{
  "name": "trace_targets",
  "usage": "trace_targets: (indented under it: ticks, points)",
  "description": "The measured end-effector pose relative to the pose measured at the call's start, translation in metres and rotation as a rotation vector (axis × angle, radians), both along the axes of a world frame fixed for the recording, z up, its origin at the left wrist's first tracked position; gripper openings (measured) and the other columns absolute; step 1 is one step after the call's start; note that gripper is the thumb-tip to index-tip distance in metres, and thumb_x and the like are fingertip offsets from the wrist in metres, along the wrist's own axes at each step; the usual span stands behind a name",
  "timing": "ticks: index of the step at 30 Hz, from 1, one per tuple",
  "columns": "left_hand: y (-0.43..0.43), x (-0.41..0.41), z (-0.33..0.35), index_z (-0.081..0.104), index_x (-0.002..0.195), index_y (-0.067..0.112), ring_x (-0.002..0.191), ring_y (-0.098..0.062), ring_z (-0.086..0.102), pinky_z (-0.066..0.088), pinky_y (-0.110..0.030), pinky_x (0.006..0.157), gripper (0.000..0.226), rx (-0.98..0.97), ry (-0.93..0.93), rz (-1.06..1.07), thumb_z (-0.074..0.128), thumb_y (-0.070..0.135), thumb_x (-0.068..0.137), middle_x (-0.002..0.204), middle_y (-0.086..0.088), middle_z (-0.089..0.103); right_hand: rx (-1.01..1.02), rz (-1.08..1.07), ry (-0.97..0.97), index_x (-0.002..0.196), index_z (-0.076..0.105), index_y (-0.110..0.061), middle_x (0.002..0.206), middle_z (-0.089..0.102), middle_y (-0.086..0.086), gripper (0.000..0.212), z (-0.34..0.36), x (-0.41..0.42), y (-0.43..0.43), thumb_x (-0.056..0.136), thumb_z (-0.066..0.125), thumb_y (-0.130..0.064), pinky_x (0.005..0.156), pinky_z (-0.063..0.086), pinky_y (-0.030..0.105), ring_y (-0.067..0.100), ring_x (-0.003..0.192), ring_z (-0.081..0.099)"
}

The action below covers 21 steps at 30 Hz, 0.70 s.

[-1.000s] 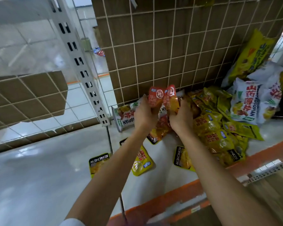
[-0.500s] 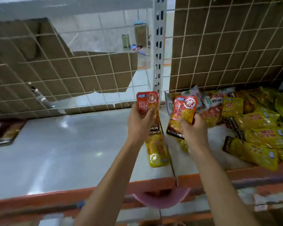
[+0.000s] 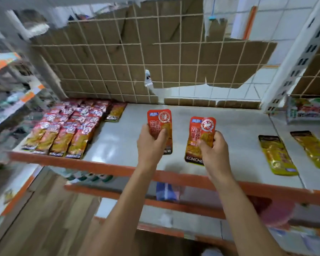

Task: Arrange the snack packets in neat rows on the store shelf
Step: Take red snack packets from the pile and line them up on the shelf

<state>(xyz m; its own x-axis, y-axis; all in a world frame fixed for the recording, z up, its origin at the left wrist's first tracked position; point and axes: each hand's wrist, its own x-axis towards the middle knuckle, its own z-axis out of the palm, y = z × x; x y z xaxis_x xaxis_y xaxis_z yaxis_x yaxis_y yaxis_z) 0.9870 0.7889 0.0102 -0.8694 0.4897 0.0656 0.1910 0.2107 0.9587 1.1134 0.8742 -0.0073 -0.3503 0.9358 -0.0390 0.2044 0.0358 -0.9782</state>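
Both hands are up over the middle of the frame, each with a red packet. The left hand [image 3: 151, 143] grips one red snack packet [image 3: 160, 120] round its lower half, thumb across the front, top end pointing up the frame. The right hand [image 3: 213, 150] pinches a second red packet [image 3: 201, 130] just beside it, fingers curled over its right edge, black bottom strip showing below the knuckles. The two packets are held side by side, apart from each other, above the bare pale shelf [image 3: 127, 133]. At the left of the frame, rows of red packets [image 3: 68, 130] lie flat and overlapping, running from the back down to the shelf's orange front edge [image 3: 100, 166]. At the right, a yellow packet [image 3: 277, 155] lies flat with another yellow packet [image 3: 311, 148] near it. Across the top, torn cardboard [image 3: 118, 61] sits behind a wire grid, and a white slotted post [image 3: 292, 58] slants down the upper right.
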Motion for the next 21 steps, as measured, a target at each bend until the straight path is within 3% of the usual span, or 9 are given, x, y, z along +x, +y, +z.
trace_targets:
  ticks: [3, 5, 7, 10, 15, 18, 21]
  points:
    - [-0.025, -0.024, -0.003, 0.053, 0.095, 0.029, 0.086, -0.015, 0.064, 0.055, -0.044, 0.081, 0.015, -0.013, 0.004, 0.063, 0.065, 0.027, 0.085, 0.090, 0.008, 0.064, 0.014, 0.060, -0.025, 0.102, 0.054, -0.013, 0.099, 0.065, 0.007, 0.017, 0.002, -0.031, -0.015, 0.087, 0.060, -0.016, 0.083, 0.054, 0.047, 0.024, 0.090, 0.064]
    - [-0.036, -0.037, -0.004, 0.053, 0.096, 0.026, 0.084, -0.013, 0.062, 0.054, -0.038, 0.081, 0.016, -0.025, 0.009, 0.103, 0.064, 0.026, 0.086, 0.088, 0.011, 0.062, 0.028, 0.090, -0.037, 0.098, 0.056, -0.014, 0.097, 0.065, 0.007, 0.019, 0.004, -0.051, -0.021, 0.084, 0.058, -0.026, 0.083, 0.053, 0.049, 0.026, 0.089, 0.064]
    - [-0.044, -0.049, -0.004, 0.052, 0.099, 0.024, 0.081, -0.006, 0.060, 0.052, -0.027, 0.073, 0.016, -0.039, 0.017, 0.125, 0.063, 0.025, 0.088, 0.088, 0.011, 0.060, 0.019, 0.113, -0.045, 0.093, 0.056, -0.017, 0.093, 0.066, 0.006, 0.025, 0.002, -0.070, -0.022, 0.077, 0.052, -0.036, 0.082, 0.053, 0.050, 0.028, 0.088, 0.064]
    - [-0.054, -0.069, -0.003, 0.051, 0.104, 0.023, 0.079, 0.001, 0.057, 0.044, -0.017, 0.064, 0.017, -0.071, 0.043, 0.153, 0.061, 0.025, 0.090, 0.088, 0.013, 0.058, 0.001, 0.163, -0.059, 0.091, 0.058, -0.017, 0.091, 0.066, 0.007, 0.013, 0.000, -0.101, -0.022, 0.083, 0.055, -0.027, 0.082, 0.053, 0.049, 0.027, 0.086, 0.064]
    - [-0.069, -0.114, -0.004, 0.050, 0.113, 0.015, 0.087, -0.014, 0.061, 0.051, -0.028, 0.072, 0.026, -0.081, 0.065, 0.264, 0.059, 0.024, 0.090, 0.098, 0.002, 0.061, -0.042, 0.288, -0.036, 0.098, 0.058, -0.017, 0.096, 0.068, 0.005, 0.013, -0.007, -0.157, -0.025, 0.086, 0.062, -0.014, 0.083, 0.055, 0.046, 0.023, 0.089, 0.066]
    - [-0.075, -0.137, -0.006, 0.050, 0.113, 0.013, 0.083, -0.012, 0.060, 0.046, -0.019, 0.064, 0.027, -0.100, 0.096, 0.304, 0.059, 0.024, 0.090, 0.092, 0.005, 0.059, -0.088, 0.313, -0.033, 0.102, 0.054, -0.017, 0.099, 0.068, 0.006, 0.022, -0.011, -0.185, -0.028, 0.085, 0.062, -0.007, 0.079, 0.056, 0.040, 0.024, 0.092, 0.067]
    - [-0.079, -0.161, -0.003, 0.047, 0.114, 0.012, 0.082, -0.014, 0.058, 0.046, -0.025, 0.070, 0.028, -0.095, 0.123, 0.334, 0.059, 0.023, 0.091, 0.089, 0.008, 0.056, -0.073, 0.311, -0.081, 0.097, 0.052, -0.020, 0.094, 0.065, 0.003, 0.023, -0.012, -0.213, -0.029, 0.084, 0.063, -0.005, 0.083, 0.054, 0.044, 0.023, 0.092, 0.065]
